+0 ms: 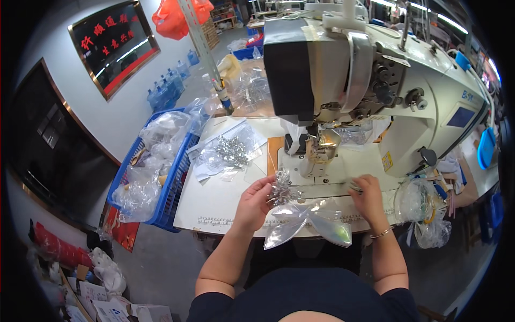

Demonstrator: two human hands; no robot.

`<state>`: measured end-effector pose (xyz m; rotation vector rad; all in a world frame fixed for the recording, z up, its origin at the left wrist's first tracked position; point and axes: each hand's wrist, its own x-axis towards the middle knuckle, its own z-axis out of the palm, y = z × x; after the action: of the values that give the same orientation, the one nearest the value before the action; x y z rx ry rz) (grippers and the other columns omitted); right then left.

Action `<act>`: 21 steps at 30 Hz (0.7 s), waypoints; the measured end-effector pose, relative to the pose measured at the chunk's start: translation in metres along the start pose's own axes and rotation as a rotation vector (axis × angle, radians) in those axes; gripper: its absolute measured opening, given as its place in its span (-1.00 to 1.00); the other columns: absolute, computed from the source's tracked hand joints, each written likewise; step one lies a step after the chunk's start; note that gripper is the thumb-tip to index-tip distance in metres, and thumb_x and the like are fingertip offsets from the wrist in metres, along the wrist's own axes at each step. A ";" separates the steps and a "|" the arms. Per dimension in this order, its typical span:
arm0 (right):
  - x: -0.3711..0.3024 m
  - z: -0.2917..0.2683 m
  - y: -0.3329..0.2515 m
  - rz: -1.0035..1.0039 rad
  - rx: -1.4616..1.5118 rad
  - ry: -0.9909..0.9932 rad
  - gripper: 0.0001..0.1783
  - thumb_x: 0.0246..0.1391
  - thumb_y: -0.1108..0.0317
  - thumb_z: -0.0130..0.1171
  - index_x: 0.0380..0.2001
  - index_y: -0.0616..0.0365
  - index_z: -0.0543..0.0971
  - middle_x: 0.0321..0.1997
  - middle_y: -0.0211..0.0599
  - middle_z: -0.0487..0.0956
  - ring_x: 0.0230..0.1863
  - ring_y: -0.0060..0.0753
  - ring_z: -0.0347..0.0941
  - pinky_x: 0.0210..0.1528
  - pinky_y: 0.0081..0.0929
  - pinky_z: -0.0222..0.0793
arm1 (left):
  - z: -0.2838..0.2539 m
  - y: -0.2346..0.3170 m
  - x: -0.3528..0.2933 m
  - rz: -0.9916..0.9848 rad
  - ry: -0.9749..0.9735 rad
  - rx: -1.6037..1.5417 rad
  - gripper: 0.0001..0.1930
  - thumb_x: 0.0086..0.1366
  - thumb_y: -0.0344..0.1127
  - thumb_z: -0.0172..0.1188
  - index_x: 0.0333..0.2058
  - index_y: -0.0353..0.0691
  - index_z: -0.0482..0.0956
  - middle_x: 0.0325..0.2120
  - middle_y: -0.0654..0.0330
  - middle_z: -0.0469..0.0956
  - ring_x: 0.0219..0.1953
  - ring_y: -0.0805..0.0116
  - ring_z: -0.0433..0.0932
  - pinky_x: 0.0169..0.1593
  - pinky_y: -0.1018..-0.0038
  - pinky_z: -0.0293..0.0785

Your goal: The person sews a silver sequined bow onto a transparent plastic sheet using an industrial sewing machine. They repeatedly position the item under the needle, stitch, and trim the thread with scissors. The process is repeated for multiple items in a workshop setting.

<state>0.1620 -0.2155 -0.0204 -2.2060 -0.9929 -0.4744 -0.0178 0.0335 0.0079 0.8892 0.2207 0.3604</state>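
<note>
In front of the sewing machine (327,70), my left hand (254,205) pinches a bunch of silver, shiny strips (282,189). Just below that bunch lies a clear, iridescent plastic bow shape (308,221), with its pointed lobes reaching over the table's front edge. It seems to touch or join the silver bunch; I cannot tell which. To the right, my right hand (368,196) is closed on a small metal thing (355,187), mostly hidden by the fingers. The needle area (320,142) is beyond both hands.
A heap of silver pieces (232,151) rests on clear bags at the table's left. Beside the table stands a blue basket (170,198) filled with plastic bags. More clear plastic (424,206) bulges at the right edge. A ruler strip (214,220) runs along the front.
</note>
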 end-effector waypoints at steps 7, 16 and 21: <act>-0.043 0.006 0.063 -0.026 -0.139 -0.076 -0.77 -0.19 0.55 0.11 -0.34 0.22 0.53 -0.26 -0.17 0.51 -0.13 -0.07 0.37 -0.04 -0.28 0.30 | 0.007 0.022 -0.008 -0.029 -0.150 -0.072 -0.71 0.38 -0.32 -0.15 -0.01 -0.36 0.34 -0.14 0.09 0.48 -0.13 0.26 0.53 -0.02 0.28 0.49; -0.009 0.005 -0.030 0.093 0.610 0.254 -0.57 0.23 0.07 -0.12 -0.15 0.27 0.43 -0.42 -0.56 0.32 -0.46 -0.64 0.12 -0.39 -0.69 0.10 | 0.015 -0.009 -0.007 -0.143 -0.131 -0.017 -0.71 0.38 -0.30 -0.13 -0.01 -0.31 0.38 -0.14 0.12 0.48 -0.11 0.32 0.50 -0.03 0.35 0.48; 0.028 -0.008 -0.099 -0.097 0.651 -0.160 -0.52 -0.23 0.20 0.40 -0.21 0.14 0.52 -0.43 -0.27 0.44 -0.45 -0.34 0.36 -0.39 -0.48 0.29 | 0.026 -0.015 -0.011 -0.110 -0.140 0.055 -0.69 0.37 -0.31 -0.12 0.00 -0.32 0.37 -0.12 0.12 0.48 -0.10 0.34 0.50 0.00 0.37 0.45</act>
<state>0.1046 -0.1577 0.0430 -1.6285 -1.1452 0.0017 -0.0161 0.0019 0.0128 0.9488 0.1502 0.1900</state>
